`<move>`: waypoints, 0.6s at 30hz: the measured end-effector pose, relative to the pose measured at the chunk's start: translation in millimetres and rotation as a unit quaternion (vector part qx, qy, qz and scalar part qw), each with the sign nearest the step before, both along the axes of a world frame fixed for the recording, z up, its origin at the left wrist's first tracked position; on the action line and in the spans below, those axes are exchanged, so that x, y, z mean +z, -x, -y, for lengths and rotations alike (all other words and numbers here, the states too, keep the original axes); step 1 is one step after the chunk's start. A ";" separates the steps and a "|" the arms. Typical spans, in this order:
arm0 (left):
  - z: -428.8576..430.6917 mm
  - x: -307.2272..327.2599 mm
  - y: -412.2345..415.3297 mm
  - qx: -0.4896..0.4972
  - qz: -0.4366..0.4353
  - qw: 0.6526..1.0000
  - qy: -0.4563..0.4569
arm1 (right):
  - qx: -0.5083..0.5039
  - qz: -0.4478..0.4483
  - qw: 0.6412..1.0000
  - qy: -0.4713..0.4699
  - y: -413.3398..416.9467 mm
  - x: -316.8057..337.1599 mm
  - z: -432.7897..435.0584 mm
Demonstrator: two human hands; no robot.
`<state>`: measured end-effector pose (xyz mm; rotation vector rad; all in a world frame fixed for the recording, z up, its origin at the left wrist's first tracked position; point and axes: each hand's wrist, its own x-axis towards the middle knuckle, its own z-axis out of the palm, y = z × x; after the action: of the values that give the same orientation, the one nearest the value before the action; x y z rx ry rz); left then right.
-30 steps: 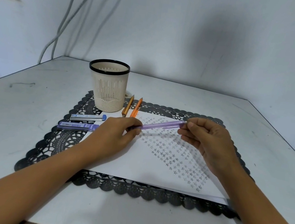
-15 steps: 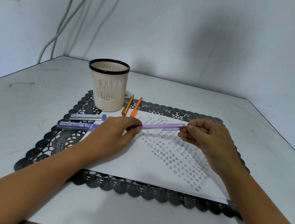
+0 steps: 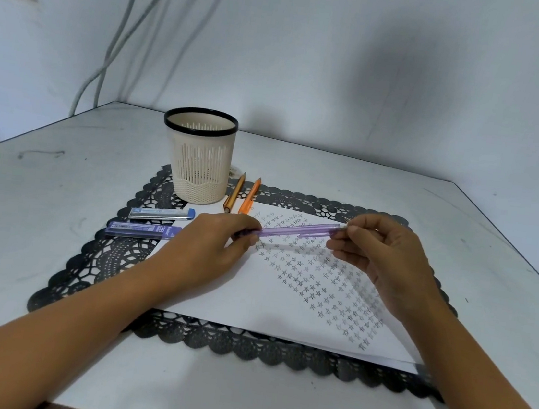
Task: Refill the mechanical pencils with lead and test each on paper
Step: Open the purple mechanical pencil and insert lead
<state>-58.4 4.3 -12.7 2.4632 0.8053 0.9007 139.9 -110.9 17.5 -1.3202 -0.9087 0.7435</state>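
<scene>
Right now both hands are on the purple pencil (image 3: 295, 230), held just above the paper (image 3: 284, 294). Left hand (image 3: 212, 248) pinches one end, grip closed on the barrel. Right hand (image 3: 387, 256) pinches the other end by the fingertips (image 3: 342, 235), grip closed there too; metal tip pokes out past them. Pencil runs roughly level, rising slightly toward the right hand. Paper is covered in small pencilled stars and lies on a black lace mat (image 3: 112, 253) on the desk (image 3: 40, 210). Two more pencils, a brown one (image 3: 234, 193) and an orange one (image 3: 249, 196), lie side by side just right of the cream cup (image 3: 198, 161). Two lead cases (image 3: 161, 213) (image 3: 141, 229) lie on the mat, left of the left hand.
</scene>
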 end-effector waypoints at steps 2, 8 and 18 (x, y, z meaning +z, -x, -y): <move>0.3 0.2 0.2 0.002 0.002 1.000 0.001 | 0.001 0.002 1.000 0.000 -0.5 -0.1 0.0; -0.2 0.0 0.3 0.007 -0.001 1.000 0.009 | 0.006 0.038 0.999 0.003 -0.5 0.2 0.9; 0.6 1.2 0.2 0.003 -0.002 1.000 0.013 | 0.000 0.004 1.000 -0.007 -2.6 -1.2 -0.3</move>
<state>-58.6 3.7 -11.5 2.4412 0.8207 0.8823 142.5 -110.6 16.4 -1.3120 -0.9192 0.7297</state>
